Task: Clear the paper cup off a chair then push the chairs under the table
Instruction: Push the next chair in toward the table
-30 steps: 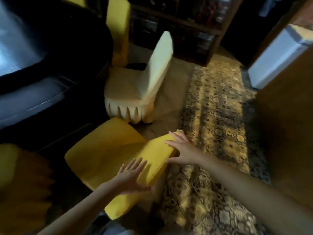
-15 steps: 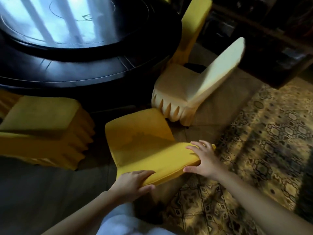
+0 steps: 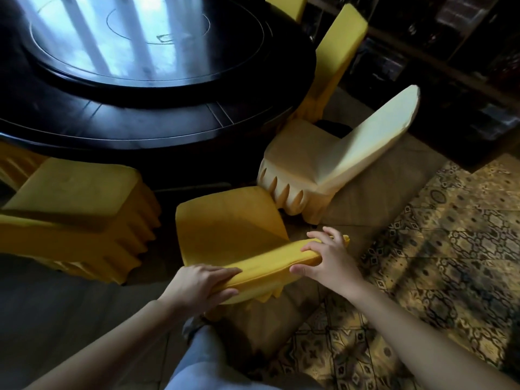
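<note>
Left hand (image 3: 201, 284), right hand (image 3: 330, 258) (fingers (image 3: 311, 250) curled)

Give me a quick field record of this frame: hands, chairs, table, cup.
left hand: grips backrest top of near yellow chair
right hand: grips same backrest, further right
near yellow chair: seat points at table, appears not tucked in
cream chair: right of it, pulled out, angled
left yellow chair: at table edge
table: round, dark, glossy
paper cup: not in view
rug: patterned, at right

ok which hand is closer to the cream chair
Right. The right hand grips the yellow chair at the backrest end nearest the cream chair, just short of its skirt; the left hand grips the opposite end, farther away.
</note>
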